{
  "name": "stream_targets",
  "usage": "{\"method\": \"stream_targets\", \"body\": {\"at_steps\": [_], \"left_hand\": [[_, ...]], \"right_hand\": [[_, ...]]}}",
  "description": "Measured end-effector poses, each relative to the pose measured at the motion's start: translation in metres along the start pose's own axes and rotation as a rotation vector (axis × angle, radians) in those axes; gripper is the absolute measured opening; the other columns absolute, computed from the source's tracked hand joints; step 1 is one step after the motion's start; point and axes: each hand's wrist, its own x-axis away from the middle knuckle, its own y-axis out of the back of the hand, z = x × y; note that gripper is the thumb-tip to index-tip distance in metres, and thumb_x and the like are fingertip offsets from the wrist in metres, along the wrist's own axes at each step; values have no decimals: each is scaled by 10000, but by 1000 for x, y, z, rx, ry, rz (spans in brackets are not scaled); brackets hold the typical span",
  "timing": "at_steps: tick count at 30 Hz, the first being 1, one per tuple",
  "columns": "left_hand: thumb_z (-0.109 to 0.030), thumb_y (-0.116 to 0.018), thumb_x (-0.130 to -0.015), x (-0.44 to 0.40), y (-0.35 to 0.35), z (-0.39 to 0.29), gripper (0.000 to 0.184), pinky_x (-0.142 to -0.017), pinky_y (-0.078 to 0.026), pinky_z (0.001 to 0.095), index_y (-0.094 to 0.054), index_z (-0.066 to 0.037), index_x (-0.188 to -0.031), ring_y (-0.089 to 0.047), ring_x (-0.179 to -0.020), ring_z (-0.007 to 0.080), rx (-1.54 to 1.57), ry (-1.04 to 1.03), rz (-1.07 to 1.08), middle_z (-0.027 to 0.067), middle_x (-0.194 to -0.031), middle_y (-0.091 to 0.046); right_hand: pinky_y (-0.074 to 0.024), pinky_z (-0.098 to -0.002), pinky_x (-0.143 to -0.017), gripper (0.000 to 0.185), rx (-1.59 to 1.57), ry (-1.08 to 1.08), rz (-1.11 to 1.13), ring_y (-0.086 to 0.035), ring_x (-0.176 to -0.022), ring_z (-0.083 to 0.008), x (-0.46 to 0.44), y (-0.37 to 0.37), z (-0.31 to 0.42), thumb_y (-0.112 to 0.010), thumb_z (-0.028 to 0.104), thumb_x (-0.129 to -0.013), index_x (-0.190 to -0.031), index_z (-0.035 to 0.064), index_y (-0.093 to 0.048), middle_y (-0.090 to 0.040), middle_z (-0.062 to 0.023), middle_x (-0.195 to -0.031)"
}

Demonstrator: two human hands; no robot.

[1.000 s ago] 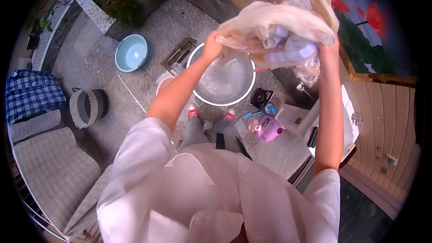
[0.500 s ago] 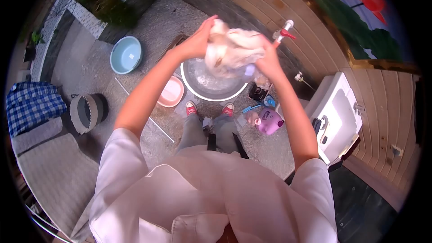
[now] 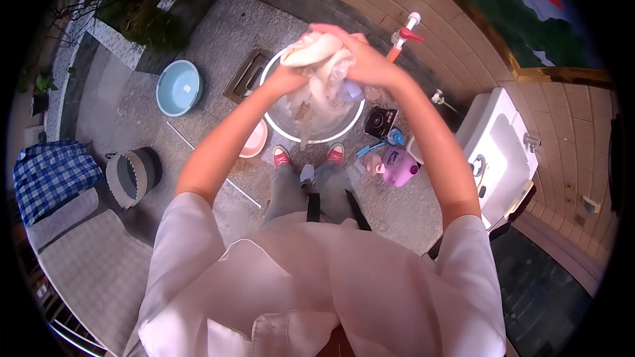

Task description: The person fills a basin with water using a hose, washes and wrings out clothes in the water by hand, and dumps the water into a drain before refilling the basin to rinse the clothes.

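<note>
A bunched, wet white cloth (image 3: 322, 82) is held up above a large white-rimmed basin (image 3: 317, 139); its folds hang down toward the water, and what kind of garment it is I cannot make out. My left hand (image 3: 292, 79) grips the bundle from the left and below. Over the top and right side of it, my right hand (image 3: 360, 58) is wrapped, fingers closed on the fabric. A lavender patch (image 3: 353, 90) shows beneath my right hand, too blurred to name.
Left of the big basin are a pink basin (image 3: 254, 140), a light-blue basin (image 3: 180, 78) and a woven basket (image 3: 130, 178). To the right stand a purple jug (image 3: 401, 166), a black box (image 3: 381, 121) and a white sink (image 3: 505, 139). A red-handled tap (image 3: 409, 35) juts from the wall.
My hands have come closer together around the cloth, with the right hand moving left over its top. More fabric now hangs down into the basin. The view has shifted slightly.
</note>
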Motion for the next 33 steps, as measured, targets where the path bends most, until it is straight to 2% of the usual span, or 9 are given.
{"method": "stream_targets", "body": {"at_steps": [6, 11, 14, 18, 24, 26, 29, 32, 33], "left_hand": [[27, -601, -720, 0, 9, 9, 377, -758, -462, 258, -513, -25, -1083, -560, -893, 135, 567, 345, -382, 52, -992, -574], [15, -580, -746, 14, 26, 23, 377, -823, -431, 278, -502, -16, -1114, -536, -967, 157, 478, 365, -495, 71, -1073, -557], [1, -564, -764, 30, 38, 40, 355, -855, -407, 286, -508, -12, -1114, -518, -1002, 171, 470, 392, -552, 72, -1098, -545], [-25, -553, -807, 50, 60, 46, 425, -867, -444, 333, -418, -47, -1210, -519, -1032, 188, 385, 437, -586, 88, -1170, -503], [-65, -537, -825, 59, 76, 31, 416, -880, -432, 332, -406, -45, -1220, -504, -1060, 192, 481, 463, -662, 85, -1189, -492], [-79, -541, -826, 60, 83, 34, 412, -882, -428, 334, -413, -46, -1216, -509, -1054, 193, 444, 467, -682, 82, -1181, -497], [-33, -560, -795, 65, 90, 24, 439, -865, -424, 315, -403, -31, -1205, -501, -1044, 187, 498, 461, -692, 89, -1166, -492], [-67, -557, -810, 65, 96, 14, 420, -868, -422, 314, -410, -36, -1201, -503, -1040, 190, 581, 495, -744, 85, -1159, -495], [-107, -561, -818, 67, 100, 9, 402, -869, -431, 329, -425, -36, -1190, -516, -1029, 189, 588, 482, -759, 83, -1159, -503]], "right_hand": [[-387, -369, -918, 595, 248, -41, -180, -503, -1061, -305, 25, 89, -53, -703, 193, -629, -1191, 207, -508, -492, -152, -1180], [-364, -342, -937, 601, 479, -316, -598, -498, -1081, -303, 49, 90, -223, -671, 175, -691, -1229, 40, -440, -449, -181, -1241], [-368, -319, -924, 605, -42, -584, -585, -504, -1082, -271, 46, 71, -277, -633, 166, -720, -1244, -17, -394, -469, -192, -1225], [-406, -294, -863, 525, -286, -495, -655, -559, -1001, -228, 36, 66, -266, -605, 186, -733, -1210, 17, -465, -566, -180, -1103], [-454, -342, -735, 360, 127, -608, -448, -619, -830, -282, 33, 44, -216, -577, 288, -735, -996, 43, -618, -638, -172, -814], [-442, -367, -756, 414, 147, -584, -379, -601, -869, -323, 25, 30, -221, -571, 286, -730, -1065, 42, -568, -623, -199, -849], [-378, -370, -878, 472, -10, -449, -457, -459, -1109, -339, 25, 12, -219, -568, 223, -731, -1120, -4, -429, -435, -224, -1219], [-316, -390, -956, 510, 122, -334, -678, -381, -1166, -350, 55, -32, -247, -603, 173, -702, -1138, -14, -412, -390, -223, -1235], [-284, -402, -982, 600, 44, -330, -509, -354, -1185, -359, 66, -51, -240, -627, 158, -680, -1202, 4, -374, -376, -234, -1247]]}}
